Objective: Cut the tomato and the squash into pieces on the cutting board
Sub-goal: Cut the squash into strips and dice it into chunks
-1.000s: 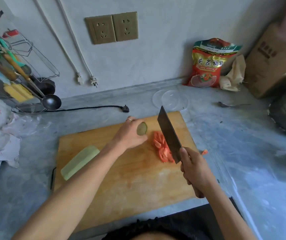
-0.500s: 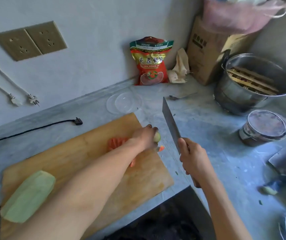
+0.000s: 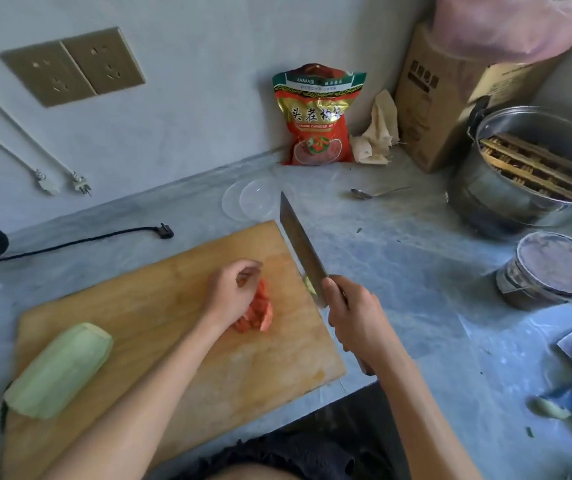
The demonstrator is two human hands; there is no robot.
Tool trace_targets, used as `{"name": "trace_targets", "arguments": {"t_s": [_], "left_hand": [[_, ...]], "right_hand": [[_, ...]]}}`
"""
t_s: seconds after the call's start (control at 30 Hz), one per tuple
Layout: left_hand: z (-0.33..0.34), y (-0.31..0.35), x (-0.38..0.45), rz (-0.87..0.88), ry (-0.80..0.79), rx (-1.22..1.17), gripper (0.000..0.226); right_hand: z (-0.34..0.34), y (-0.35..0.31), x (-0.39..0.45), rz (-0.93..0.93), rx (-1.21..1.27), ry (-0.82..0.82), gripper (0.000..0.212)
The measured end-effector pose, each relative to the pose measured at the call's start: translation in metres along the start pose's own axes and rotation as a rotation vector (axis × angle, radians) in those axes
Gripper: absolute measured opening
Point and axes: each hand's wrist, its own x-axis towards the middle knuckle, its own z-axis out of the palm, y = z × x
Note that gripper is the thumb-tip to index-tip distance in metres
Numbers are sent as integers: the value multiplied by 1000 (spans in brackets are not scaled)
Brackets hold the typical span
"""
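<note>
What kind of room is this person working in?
Most likely a home kitchen: a wooden cutting board with cut tomato on a stone counter, and a steel pot beside it.

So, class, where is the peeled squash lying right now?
In the head view, the squash lies at the left end of the cutting board, left of the left hand and the tomato pieces.

One head-worn view looks forward and down, close over both hands [image 3: 232, 292], the surface [image 3: 399, 258] beyond them
</note>
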Motion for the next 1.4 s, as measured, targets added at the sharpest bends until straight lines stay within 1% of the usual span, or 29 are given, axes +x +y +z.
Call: {"name": "trace_targets", "arguments": {"t_s": [0.1,0.17,0.23,0.3,0.4,0.47,0.53,0.6,0.67,0.7,0.8,0.87,0.97,1.03,1.27,1.4], "left_hand": [[-48,-32,-29,-123,126,-21,21],[-74,-48,-42,-167,180,10,21],[-108,-65,-59,-213,220,64,18],[-128,-75,-67,-224,222,155,17],[-164,-98,-85,-296,245,400,30],[-183,-110,-94,-381,178,590,44],[-193,-119,-98,-450,53,742,59],[-200,-129,-100,-503,-47,769,76],[-201,-135,-98,-546,-108,739,87],[-200,-137,-97,-553,-115,717,89],[-204,-142,-96,-509,-73,655,79],[-208,-145,-100,-452,36,527,82],[-221,-153,-111,-347,294,236,94],[-223,-155,-119,-313,407,100,95],[-192,-154,-124,-409,676,-109,101],[-171,-159,-131,-365,679,-80,104]], "right_hand": [[24,-18,7,-76,10,-72,30],[41,-29,13,-122,27,-115,32],[69,-46,15,-181,42,-197,36],[86,-55,16,-198,55,-251,38],[120,-74,13,-213,96,-363,38],[138,-84,10,-238,84,-405,38],[152,-94,7,-253,80,-440,38],[166,-104,4,-262,76,-473,37],[177,-112,1,-248,71,-494,34],[181,-115,0,-235,69,-505,33],[193,-125,-6,-218,64,-518,33],[194,-129,-10,-209,76,-529,33],[199,-135,-16,-204,77,-513,34],[203,-139,-18,-201,82,-503,35],[218,-153,-28,-249,33,-488,34],[218,-159,-32,-302,-18,-476,37]]}}
